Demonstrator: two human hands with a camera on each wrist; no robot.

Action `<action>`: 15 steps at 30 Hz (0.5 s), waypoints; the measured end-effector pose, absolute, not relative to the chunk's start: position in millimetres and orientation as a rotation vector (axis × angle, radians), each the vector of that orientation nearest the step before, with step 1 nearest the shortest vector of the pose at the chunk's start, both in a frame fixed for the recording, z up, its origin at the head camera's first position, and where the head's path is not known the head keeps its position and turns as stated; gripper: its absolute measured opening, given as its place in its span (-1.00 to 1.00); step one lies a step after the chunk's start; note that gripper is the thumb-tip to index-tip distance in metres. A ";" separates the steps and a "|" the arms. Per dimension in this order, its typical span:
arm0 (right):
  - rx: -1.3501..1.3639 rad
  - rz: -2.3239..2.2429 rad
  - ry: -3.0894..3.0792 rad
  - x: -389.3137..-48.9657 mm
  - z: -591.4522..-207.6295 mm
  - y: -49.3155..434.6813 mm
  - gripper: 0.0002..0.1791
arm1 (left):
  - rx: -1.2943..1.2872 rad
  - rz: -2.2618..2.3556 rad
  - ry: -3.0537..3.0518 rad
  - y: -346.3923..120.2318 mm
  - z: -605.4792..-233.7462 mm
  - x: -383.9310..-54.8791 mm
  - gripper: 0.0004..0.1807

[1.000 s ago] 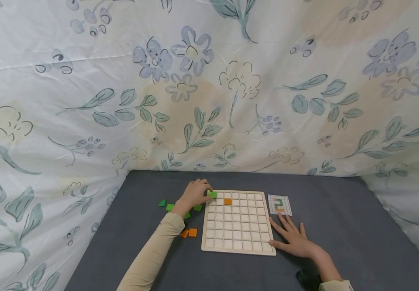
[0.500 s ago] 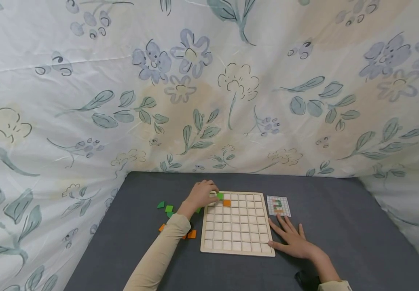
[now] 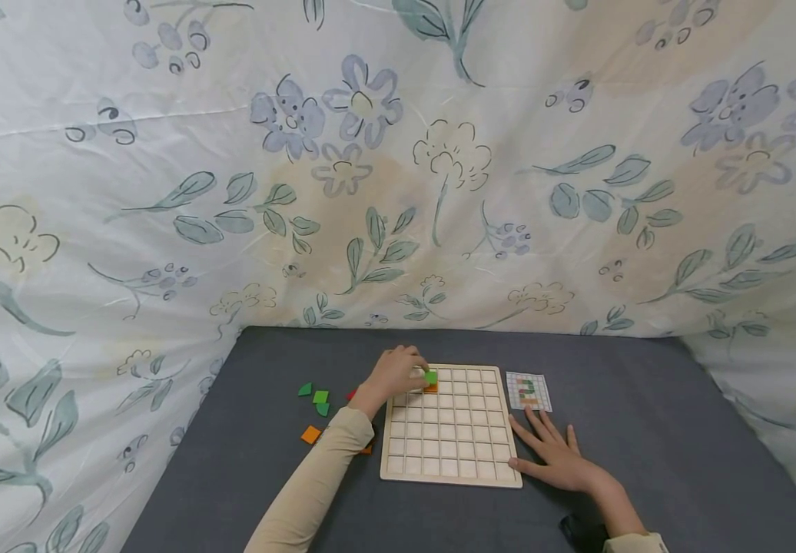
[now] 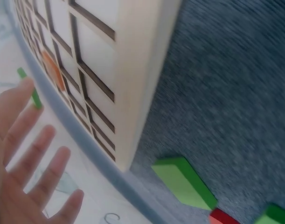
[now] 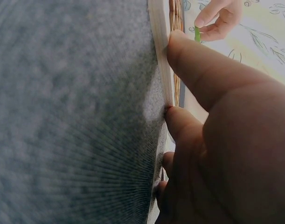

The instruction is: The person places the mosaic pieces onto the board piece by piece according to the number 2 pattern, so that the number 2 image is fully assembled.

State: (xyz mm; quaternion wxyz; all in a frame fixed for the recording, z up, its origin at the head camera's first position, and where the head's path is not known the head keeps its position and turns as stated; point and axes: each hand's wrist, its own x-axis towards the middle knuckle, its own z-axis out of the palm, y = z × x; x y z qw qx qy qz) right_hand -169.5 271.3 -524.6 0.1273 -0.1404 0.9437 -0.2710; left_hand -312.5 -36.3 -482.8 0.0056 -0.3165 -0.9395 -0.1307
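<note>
Between thumb and index fingertip, my left hand (image 3: 395, 372) pinches a green square tile (image 3: 431, 377). It hovers over the upper left of a wooden grid board (image 3: 453, 482), above an orange tile (image 3: 432, 388) that sits in one cell. The left wrist view shows the green tile (image 4: 30, 88) edge-on and clear of the board, with the orange tile (image 4: 52, 71) in its cell beyond. My right hand (image 3: 558, 455) lies with fingers spread at the board's right edge. In the right wrist view, thumb and index fingertip touch the board's side (image 5: 162, 51).
Several loose green tiles (image 3: 320, 397) and orange tiles (image 3: 311, 435) lie left of the board, partly hidden by the left arm. A red piece (image 4: 222, 217) lies beside a green one (image 4: 184, 182). A small printed pattern card (image 3: 528, 392) rests right of the board.
My left hand has moved right along the board's top with the green tile, from the left corner to over the orange tile. My right hand has stayed put.
</note>
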 end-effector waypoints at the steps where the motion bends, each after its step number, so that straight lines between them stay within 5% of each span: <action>1: -0.410 -0.793 2.747 -169.4 -525.0 271.4 -0.17 | -0.994 -0.404 -2.940 -35.0 -483.3 -312.4 -0.74; 15: -0.430 -0.818 2.749 -168.0 -524.3 269.9 -0.18 | -1.049 -0.332 -2.944 -20.9 -488.5 -314.2 -0.73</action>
